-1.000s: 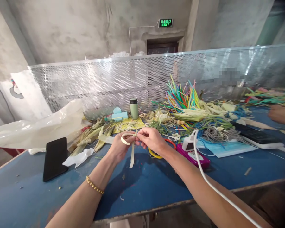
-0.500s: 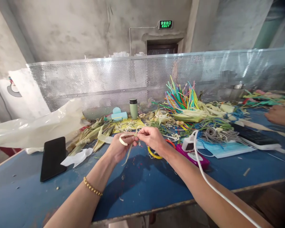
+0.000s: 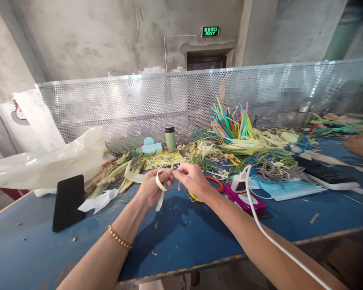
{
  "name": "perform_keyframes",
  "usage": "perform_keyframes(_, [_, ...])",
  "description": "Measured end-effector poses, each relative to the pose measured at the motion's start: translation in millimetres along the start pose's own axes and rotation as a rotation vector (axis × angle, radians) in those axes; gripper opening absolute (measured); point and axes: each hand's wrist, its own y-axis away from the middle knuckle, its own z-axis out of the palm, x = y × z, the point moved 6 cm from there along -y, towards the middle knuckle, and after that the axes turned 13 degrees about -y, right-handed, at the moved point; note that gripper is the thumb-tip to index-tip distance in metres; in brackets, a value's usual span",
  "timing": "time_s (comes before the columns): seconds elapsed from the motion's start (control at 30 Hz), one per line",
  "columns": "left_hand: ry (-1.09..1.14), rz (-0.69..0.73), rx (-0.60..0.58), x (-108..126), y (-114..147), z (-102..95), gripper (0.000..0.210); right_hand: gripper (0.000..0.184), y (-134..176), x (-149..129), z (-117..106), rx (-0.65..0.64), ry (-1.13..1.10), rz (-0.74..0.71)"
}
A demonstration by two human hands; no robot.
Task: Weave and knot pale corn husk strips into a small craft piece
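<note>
While both hands meet over the blue table (image 3: 181,237), the strip (image 3: 161,189) sits between them: the left hand (image 3: 151,187) pinches its looped top and the right hand (image 3: 192,178) nips a thin end just beside it. Its loose tail hangs down under the left hand (the nearer one). Compared with a second ago, the loop is smaller and the tail curls leftward.

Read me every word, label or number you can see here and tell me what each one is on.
"EXIT": on the green lit sign on the grey concrete wall above the dark doorway, under a row of Chinese characters too small to read.
Pink power strip on the blue table: any marking is too small to read.
Black phone and green cylindrical flask: no text shows.
</note>
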Motion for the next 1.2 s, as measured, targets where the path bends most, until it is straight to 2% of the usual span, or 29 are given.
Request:
perform_keyframes(0.17, [-0.061,0.025,-0.024,2,2,0.5,0.021,0.033,4,2,5,-0.098,-0.325,0.197])
perform_keyframes(0.27, [-0.082,0.019,-0.08,3,3,4.2,0.02,0.032,3,1,2,-0.042,-0.508,0.214])
perform_keyframes(0.37, [-0.084,0.008,-0.103,3,4,6.3,0.019,0.024,1,0,-2,0.04,-0.485,0.152])
perform_keyframes(0.47, [-0.092,0.007,-0.108,4,5,8.4,0.019,0.018,1,-3,-4,0.059,-0.45,0.094])
perform_keyframes(0.8, [-0.167,0.042,-0.11,12,10,13.4,0.021,0.016,5,-7,-6,0.097,-0.415,0.121])
perform_keyframes(0.97, [-0.163,0.021,-0.154,7,8,11.2,0.022,0.018,0,-2,-9,0.07,-0.267,0.078])
perform_keyframes(1.07, [-0.183,0.004,-0.125,2,5,5.0,0.022,0.028,-5,-2,-18,0.034,0.06,-0.045])
perform_keyframes(1.1, [-0.2,-0.011,-0.105,0,5,2.2,0.022,0.03,-6,-6,-23,0.063,0.167,-0.113])
perform_keyframes(1.2, [-0.293,-0.071,-0.052,-6,4,-4.5,0.022,0.021,-4,-20,-41,0.233,0.355,-0.287])
